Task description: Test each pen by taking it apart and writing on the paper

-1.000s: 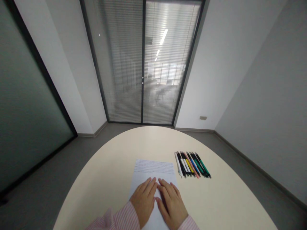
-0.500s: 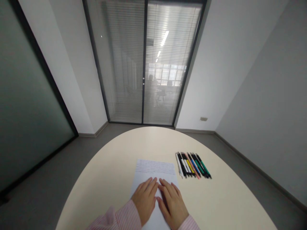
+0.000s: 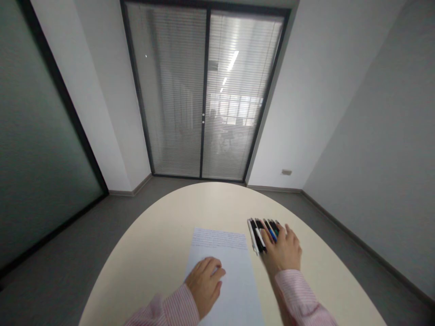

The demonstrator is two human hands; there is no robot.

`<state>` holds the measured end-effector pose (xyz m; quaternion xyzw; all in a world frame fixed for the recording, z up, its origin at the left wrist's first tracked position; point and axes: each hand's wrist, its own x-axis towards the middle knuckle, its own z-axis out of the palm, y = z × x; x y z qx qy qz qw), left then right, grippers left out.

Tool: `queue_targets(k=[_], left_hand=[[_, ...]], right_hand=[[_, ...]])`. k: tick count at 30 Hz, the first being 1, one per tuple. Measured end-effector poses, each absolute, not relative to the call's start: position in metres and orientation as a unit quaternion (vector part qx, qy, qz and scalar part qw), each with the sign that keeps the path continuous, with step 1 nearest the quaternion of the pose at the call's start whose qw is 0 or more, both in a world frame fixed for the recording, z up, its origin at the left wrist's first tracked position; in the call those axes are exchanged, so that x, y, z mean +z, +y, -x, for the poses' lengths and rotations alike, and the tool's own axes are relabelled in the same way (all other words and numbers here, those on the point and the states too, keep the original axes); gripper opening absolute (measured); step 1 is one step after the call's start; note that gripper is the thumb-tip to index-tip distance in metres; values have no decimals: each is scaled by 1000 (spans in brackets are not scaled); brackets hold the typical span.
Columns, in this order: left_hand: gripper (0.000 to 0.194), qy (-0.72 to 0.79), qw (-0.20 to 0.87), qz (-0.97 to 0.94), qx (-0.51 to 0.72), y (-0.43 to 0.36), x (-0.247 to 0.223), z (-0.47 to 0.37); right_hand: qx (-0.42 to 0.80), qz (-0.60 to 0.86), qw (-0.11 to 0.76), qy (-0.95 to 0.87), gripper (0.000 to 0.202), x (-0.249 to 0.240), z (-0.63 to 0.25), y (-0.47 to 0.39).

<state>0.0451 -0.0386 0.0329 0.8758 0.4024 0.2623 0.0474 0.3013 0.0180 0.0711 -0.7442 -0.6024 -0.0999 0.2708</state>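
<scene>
A sheet of paper (image 3: 234, 290) with lines of handwriting across its top lies on the round table. My left hand (image 3: 205, 280) rests on the sheet's left half, fingers loosely bent and nothing in them. To the right of the paper, several pens (image 3: 255, 235) lie side by side in a row, with white, black, pink, blue and green parts showing. My right hand (image 3: 284, 249) is over the right part of this row, fingers spread and covering some of the pens. Whether its fingertips touch a pen is hidden.
The pale round table (image 3: 152, 253) has a curved far edge. Beyond it stands a glass partition with blinds (image 3: 176, 104) in a dark frame. A frosted glass panel (image 3: 44, 136) is on the left, and a white wall (image 3: 356, 136) on the right.
My right hand has left the paper and moved right and forward onto the pens. My left hand stays on the sheet, its fingers now more bent.
</scene>
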Motion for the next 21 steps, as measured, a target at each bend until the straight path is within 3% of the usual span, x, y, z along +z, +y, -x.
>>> queue_targets(k=[5, 8, 17, 21], left_hand=[[29, 390, 74, -876, 275, -37, 40, -46], [29, 387, 83, -877, 274, -36, 39, -46], [30, 384, 103, -881, 257, -34, 40, -45], [40, 357, 103, -897, 238, -33, 39, -43]], right_hand=[[-35, 849, 202, -487, 85, 68, -315, 54], [-21, 852, 167, -496, 91, 58, -302, 63], [4, 865, 122, -488, 68, 66, -301, 64], [53, 860, 101, -498, 50, 72, -298, 65]])
